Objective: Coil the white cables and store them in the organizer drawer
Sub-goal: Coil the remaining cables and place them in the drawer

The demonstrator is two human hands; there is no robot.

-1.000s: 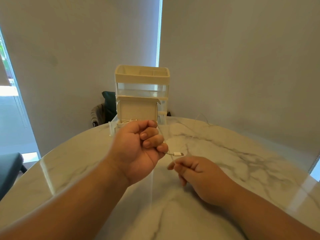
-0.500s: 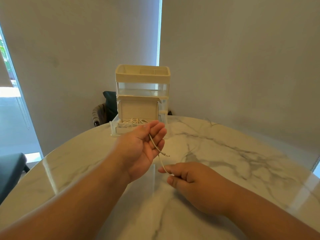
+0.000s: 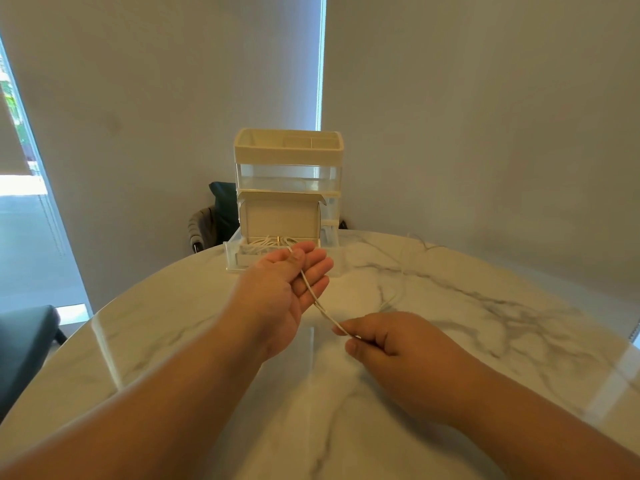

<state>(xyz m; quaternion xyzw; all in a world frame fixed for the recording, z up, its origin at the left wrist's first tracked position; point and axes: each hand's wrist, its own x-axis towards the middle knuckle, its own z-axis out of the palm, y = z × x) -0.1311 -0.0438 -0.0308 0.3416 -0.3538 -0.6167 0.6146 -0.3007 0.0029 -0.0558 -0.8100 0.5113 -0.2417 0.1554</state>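
Cable (image 3: 317, 301) runs taut at centre frame, between both hands. Left hand (image 3: 284, 296): palm up, fingers straight, thumb seemingly pinning the cable end against the forefinger; the contact is small and hard to confirm. Right hand (image 3: 394, 348): curled, pinching the lower stretch. No loop formed yet; coiling looks barely begun. Drawer (image 3: 231, 259) of organizer (image 3: 289, 157) stands open just above the hands, white coils (image 3: 266, 242) already inside. Faint strand (image 3: 404, 271) on table (image 3: 485, 341), right of centre, likely waits its turn.

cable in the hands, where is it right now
Head view, centre: the cable runs from under the left hand thumb down to the right hand pinch, above the table, just before the open drawer.
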